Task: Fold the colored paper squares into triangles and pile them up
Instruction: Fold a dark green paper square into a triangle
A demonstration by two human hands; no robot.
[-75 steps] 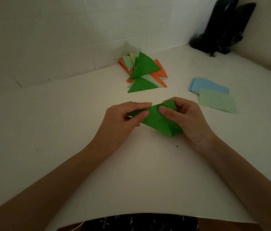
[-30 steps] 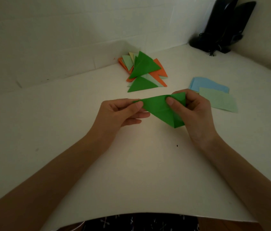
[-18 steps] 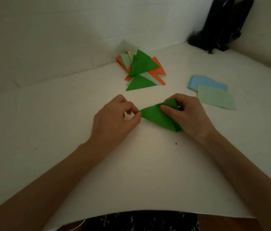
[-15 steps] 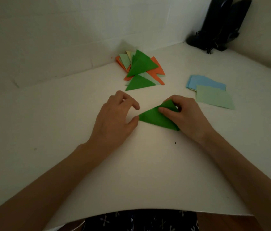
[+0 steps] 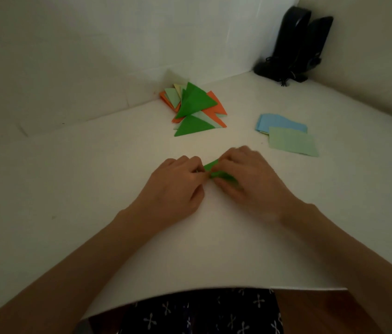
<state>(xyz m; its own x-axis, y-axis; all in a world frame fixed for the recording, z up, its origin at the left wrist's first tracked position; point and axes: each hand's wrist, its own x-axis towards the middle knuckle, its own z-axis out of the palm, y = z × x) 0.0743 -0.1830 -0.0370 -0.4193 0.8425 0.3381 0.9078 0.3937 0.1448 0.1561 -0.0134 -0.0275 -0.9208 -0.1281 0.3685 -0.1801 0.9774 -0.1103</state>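
The dark green paper point(image 5: 217, 173) lies on the white table point(image 5: 74, 189) between the 2 hands, mostly hidden by them, with only a narrow folded strip showing. The left hand point(image 5: 178, 186) has its fingers curled and pinches the paper's left end. The right hand point(image 5: 245, 182), slightly blurred, curls over the paper's right part and grips it with the thumb below. Beyond the hands, near the wall, sits the pile of folded triangles point(image 5: 195, 104) in green, orange and pale green. Beyond and to the right of the right hand lie blue squares point(image 5: 279, 122), with a light green square point(image 5: 291, 142) overlapping their near edge.
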